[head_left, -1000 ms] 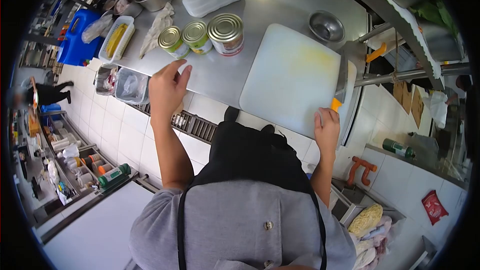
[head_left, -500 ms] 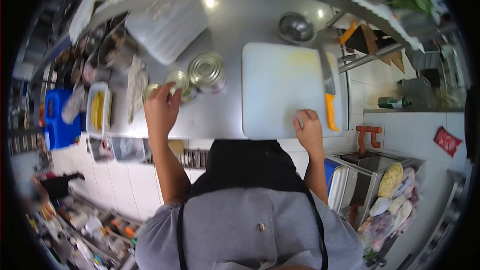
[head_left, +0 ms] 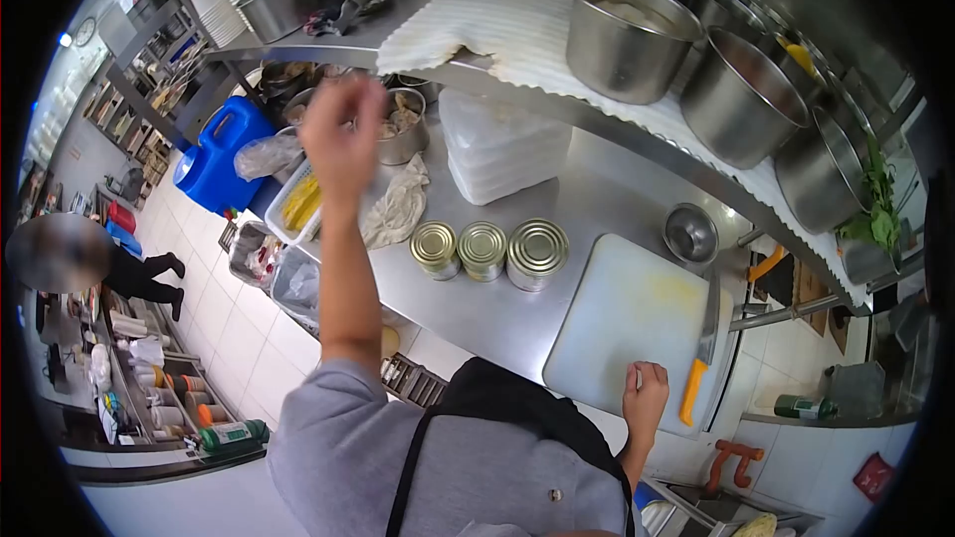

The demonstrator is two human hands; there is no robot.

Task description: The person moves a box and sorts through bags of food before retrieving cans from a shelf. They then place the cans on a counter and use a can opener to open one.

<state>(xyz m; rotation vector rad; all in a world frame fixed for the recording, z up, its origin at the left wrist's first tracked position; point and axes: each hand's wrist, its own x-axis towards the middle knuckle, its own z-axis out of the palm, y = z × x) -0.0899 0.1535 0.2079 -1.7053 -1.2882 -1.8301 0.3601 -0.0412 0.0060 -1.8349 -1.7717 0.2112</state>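
My left hand (head_left: 343, 129) is raised past the cans, in front of the metal pots at the back left; motion smears its fingers. Three metal cans stand in a row on the steel counter: a left can (head_left: 435, 249), a middle can (head_left: 482, 250) and a larger right can (head_left: 537, 254). Near the front edge of the white cutting board (head_left: 607, 328) is my right hand (head_left: 646, 393), its fingers curled and nothing visible in them. A knife with an orange handle (head_left: 692, 393) lies along the board's right side.
Stacked clear plastic containers (head_left: 502, 149), a crumpled cloth (head_left: 398, 204) and a steel bowl (head_left: 690, 234) sit on the counter. Overhead, a shelf (head_left: 477, 25) carries several large pots. A blue jerrycan (head_left: 224, 159) stands at the left. Another person (head_left: 139, 273) is farther off, left.
My left hand has moved off the small cans, up and away toward the pots. The view has turned left and up. My right hand stays by the board's front edge.
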